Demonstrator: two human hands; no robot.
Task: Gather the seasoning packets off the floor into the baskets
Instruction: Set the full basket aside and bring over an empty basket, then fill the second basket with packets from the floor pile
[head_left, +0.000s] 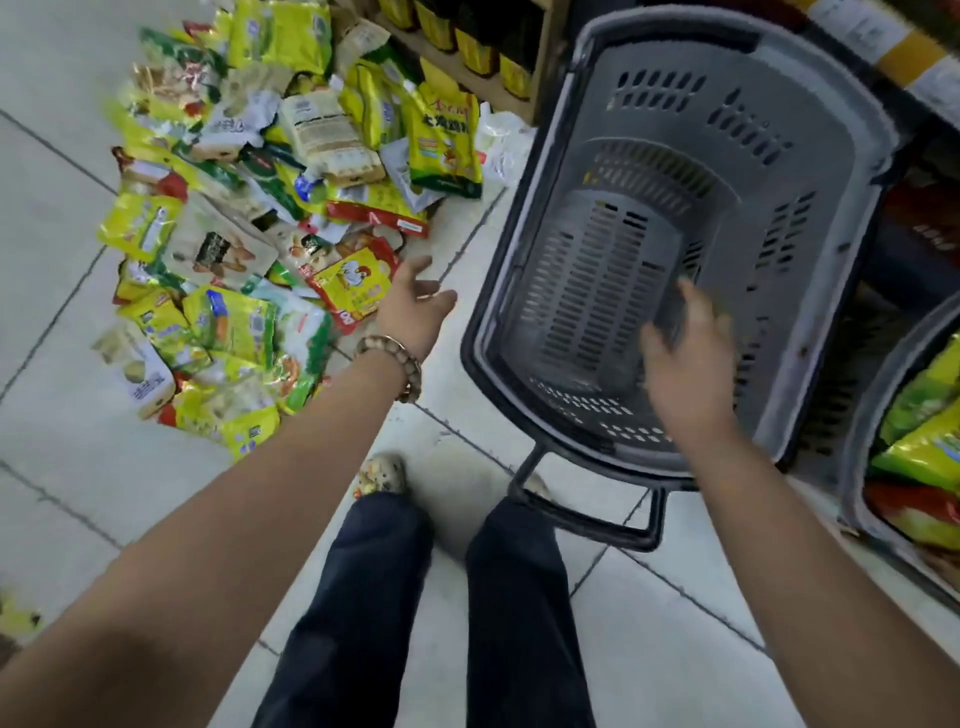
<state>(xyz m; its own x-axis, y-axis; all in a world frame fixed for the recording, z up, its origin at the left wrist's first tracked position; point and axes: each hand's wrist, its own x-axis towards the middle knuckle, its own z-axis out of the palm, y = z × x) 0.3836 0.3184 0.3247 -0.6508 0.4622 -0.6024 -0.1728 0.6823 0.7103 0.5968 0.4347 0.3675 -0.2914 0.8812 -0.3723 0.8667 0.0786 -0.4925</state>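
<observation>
Head camera view: left of the left hand (415, 312) the seasoning packets (244, 218) lie heaped on the floor, and that hand, wearing a beaded bracelet (393, 364), hangs with fingers spread and holds nothing, just beside a red-and-yellow chicken packet (353, 286). To its right, the right hand (685, 364) is blurred above the grey basket (810, 156), fingers loosely extended, nothing visibly held. Right of that hand, a second basket (857, 415) holds packets.

Even indoor light, soft shadows, motion blur, wide-angle edge distortion
</observation>
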